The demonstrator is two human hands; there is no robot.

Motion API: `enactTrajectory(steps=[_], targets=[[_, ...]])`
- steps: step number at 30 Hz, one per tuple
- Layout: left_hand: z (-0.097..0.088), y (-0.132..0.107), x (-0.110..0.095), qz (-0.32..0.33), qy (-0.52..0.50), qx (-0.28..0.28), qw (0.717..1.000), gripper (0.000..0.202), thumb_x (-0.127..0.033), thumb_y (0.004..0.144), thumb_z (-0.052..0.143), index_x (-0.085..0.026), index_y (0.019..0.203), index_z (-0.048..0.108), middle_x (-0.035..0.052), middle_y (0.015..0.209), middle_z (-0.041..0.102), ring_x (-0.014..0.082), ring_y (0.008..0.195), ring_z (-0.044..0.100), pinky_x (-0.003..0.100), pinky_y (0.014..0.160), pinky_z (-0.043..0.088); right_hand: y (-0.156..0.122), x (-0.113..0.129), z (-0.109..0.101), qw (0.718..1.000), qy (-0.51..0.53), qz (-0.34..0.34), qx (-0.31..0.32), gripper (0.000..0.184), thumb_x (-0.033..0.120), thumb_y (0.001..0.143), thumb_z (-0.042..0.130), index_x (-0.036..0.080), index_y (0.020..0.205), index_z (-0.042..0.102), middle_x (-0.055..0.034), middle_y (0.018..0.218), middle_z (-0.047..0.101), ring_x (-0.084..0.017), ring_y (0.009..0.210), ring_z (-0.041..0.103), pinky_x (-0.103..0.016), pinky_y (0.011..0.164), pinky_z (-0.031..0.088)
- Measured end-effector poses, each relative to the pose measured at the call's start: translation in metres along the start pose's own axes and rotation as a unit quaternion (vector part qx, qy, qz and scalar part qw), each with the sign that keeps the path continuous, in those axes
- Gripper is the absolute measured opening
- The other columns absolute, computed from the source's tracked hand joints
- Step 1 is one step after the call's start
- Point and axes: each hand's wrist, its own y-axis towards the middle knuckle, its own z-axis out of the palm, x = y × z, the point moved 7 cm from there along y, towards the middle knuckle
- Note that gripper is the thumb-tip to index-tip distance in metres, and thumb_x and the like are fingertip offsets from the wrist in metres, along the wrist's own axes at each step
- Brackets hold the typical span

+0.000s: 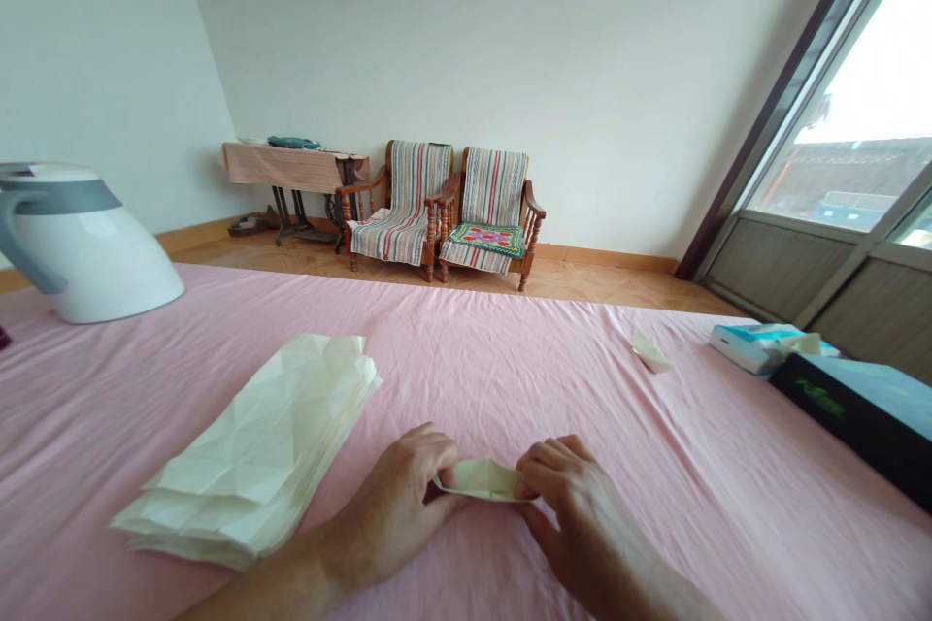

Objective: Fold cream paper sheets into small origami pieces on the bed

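Between my two hands is a small piece of folded paper (486,479), pale cream, with raised edges like a shallow boat. My left hand (408,480) pinches its left end between thumb and fingers. At the opposite end, my right hand (572,495) grips it the same way. The paper is held low over the pink cloth (466,359). To the left of my left forearm lies a thick stack of creased cream paper sheets (262,437), marked with triangular fold lines.
A white and grey jug (109,252) stands at the left. Farther right lie a small folded paper piece (651,352), a tissue pack (757,344) and a black box (851,408). Two wooden chairs (484,204) and a covered sewing-machine table (283,167) stand by the wall.
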Motion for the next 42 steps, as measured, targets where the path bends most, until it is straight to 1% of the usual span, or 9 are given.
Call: enactTrajectory(steps=[4, 8, 13, 18, 23, 27, 31, 37, 42], targets=[[-0.001, -0.001, 0.002, -0.003, -0.017, -0.013, 1.000, 0.015, -0.006, 0.074, 0.060, -0.017, 0.067, 0.052, -0.0022, 0.072, 0.055, 0.0147, 0.074, 0.053, 0.023, 0.066, 0.036, 0.000, -0.002, 0.002, 0.999, 0.033, 0.016, 0.001, 0.017, 0.003, 0.075, 0.064, 0.020, 0.075, 0.060, 0.0005, 0.082, 0.063, -0.018, 0.080, 0.054, -0.030, 0.072, 0.036], [-0.001, 0.000, 0.004, -0.022, -0.028, -0.023, 0.999, 0.014, -0.012, 0.074, 0.066, -0.017, 0.069, 0.055, -0.0021, 0.072, 0.057, 0.0146, 0.072, 0.053, 0.023, 0.064, 0.036, 0.000, -0.004, 0.004, 0.998, 0.058, 0.036, -0.004, 0.016, 0.007, 0.077, 0.066, 0.019, 0.069, 0.060, 0.0000, 0.077, 0.063, -0.018, 0.077, 0.054, -0.030, 0.071, 0.036], [-0.001, 0.003, 0.008, -0.060, -0.008, -0.038, 0.997, 0.013, -0.012, 0.072, 0.064, -0.017, 0.068, 0.053, -0.0023, 0.072, 0.057, 0.0143, 0.069, 0.053, 0.023, 0.063, 0.036, 0.001, -0.016, 0.007, 0.990, 0.105, 0.094, -0.018, 0.020, 0.005, 0.077, 0.062, 0.019, 0.063, 0.059, 0.0008, 0.073, 0.061, -0.016, 0.072, 0.054, -0.030, 0.071, 0.036], [0.002, 0.005, 0.012, -0.095, 0.011, -0.049, 0.994, 0.009, -0.015, 0.072, 0.063, -0.017, 0.070, 0.055, -0.0017, 0.071, 0.058, 0.0156, 0.068, 0.054, 0.024, 0.063, 0.036, 0.003, -0.026, 0.012, 0.978, 0.155, 0.136, -0.030, 0.017, 0.006, 0.072, 0.061, 0.019, 0.062, 0.061, -0.0008, 0.077, 0.060, -0.017, 0.074, 0.056, -0.028, 0.067, 0.037], [0.003, 0.006, 0.011, -0.092, 0.018, -0.061, 0.994, 0.007, -0.015, 0.073, 0.060, -0.018, 0.071, 0.054, -0.0012, 0.070, 0.059, 0.0166, 0.068, 0.055, 0.025, 0.062, 0.036, 0.006, -0.028, 0.015, 0.983, 0.106, 0.150, -0.026, 0.013, 0.013, 0.075, 0.061, 0.019, 0.064, 0.061, -0.0014, 0.075, 0.059, -0.018, 0.070, 0.054, -0.028, 0.064, 0.037], [0.002, 0.006, 0.010, -0.111, 0.016, -0.062, 0.992, 0.009, -0.013, 0.073, 0.059, -0.019, 0.073, 0.051, -0.0020, 0.069, 0.058, 0.0165, 0.067, 0.056, 0.024, 0.061, 0.035, 0.008, -0.029, 0.017, 0.982, 0.072, 0.170, -0.030, 0.017, 0.018, 0.076, 0.061, 0.019, 0.060, 0.057, -0.0012, 0.072, 0.058, -0.017, 0.067, 0.054, -0.028, 0.061, 0.034], [0.001, 0.007, 0.010, -0.117, 0.006, -0.064, 0.991, 0.013, -0.012, 0.072, 0.058, -0.020, 0.076, 0.049, -0.0030, 0.069, 0.059, 0.0157, 0.067, 0.057, 0.023, 0.061, 0.035, 0.010, -0.031, 0.020, 0.979, 0.058, 0.196, -0.017, 0.017, 0.022, 0.075, 0.061, 0.018, 0.059, 0.056, -0.0016, 0.072, 0.057, -0.017, 0.067, 0.053, -0.027, 0.060, 0.032], [0.004, 0.006, 0.013, -0.111, 0.011, -0.069, 0.991, 0.016, -0.011, 0.073, 0.059, -0.020, 0.082, 0.049, -0.0028, 0.070, 0.060, 0.0165, 0.068, 0.059, 0.023, 0.061, 0.036, 0.010, -0.031, 0.019, 0.978, 0.051, 0.199, -0.020, 0.015, 0.022, 0.075, 0.060, 0.019, 0.062, 0.053, -0.0008, 0.071, 0.055, -0.017, 0.065, 0.051, -0.027, 0.059, 0.030], [0.005, 0.005, 0.018, -0.105, 0.008, -0.079, 0.991, 0.023, -0.008, 0.074, 0.058, -0.020, 0.092, 0.050, -0.0047, 0.067, 0.057, 0.0151, 0.061, 0.058, 0.024, 0.060, 0.038, 0.010, -0.034, 0.020, 0.979, 0.053, 0.196, -0.028, 0.016, 0.020, 0.074, 0.061, 0.020, 0.063, 0.050, 0.0000, 0.071, 0.053, -0.016, 0.064, 0.050, -0.027, 0.060, 0.031]])
